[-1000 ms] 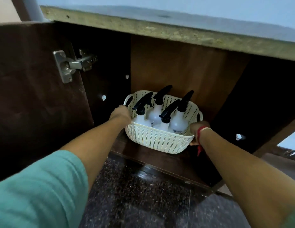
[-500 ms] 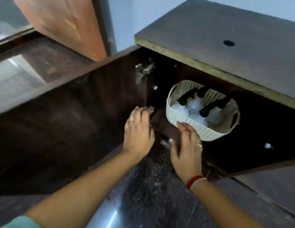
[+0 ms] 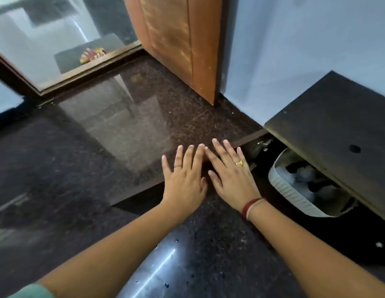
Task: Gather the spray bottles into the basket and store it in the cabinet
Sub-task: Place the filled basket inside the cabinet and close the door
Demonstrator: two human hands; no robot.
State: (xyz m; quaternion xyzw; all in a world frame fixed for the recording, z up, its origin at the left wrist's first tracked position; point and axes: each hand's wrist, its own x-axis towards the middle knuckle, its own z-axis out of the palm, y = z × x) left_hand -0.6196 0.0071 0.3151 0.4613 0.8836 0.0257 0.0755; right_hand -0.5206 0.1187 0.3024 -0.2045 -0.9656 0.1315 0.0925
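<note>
The white perforated basket [image 3: 288,192] sits inside the low dark cabinet, partly hidden under the cabinet top [image 3: 337,125]. Blurred white spray bottles [image 3: 303,175] with black heads stand in it. My left hand [image 3: 184,179] and my right hand [image 3: 230,177] are side by side outside the cabinet, fingers spread and holding nothing. They lie over the top edge of the open cabinet door [image 3: 249,139], left of the basket. I cannot tell whether they touch the door.
A dark polished granite floor [image 3: 187,254] spreads below and to the left. An orange wooden door [image 3: 176,39] stands against the pale wall [image 3: 294,50] behind. A glass panel in a brown frame [image 3: 58,50] fills the far left. A metal hinge [image 3: 261,144] shows inside the cabinet.
Both hands let go of the basket and drew back out of the cabinet to the door's edge. The view rose and swung left, so the basket now shows at the right.
</note>
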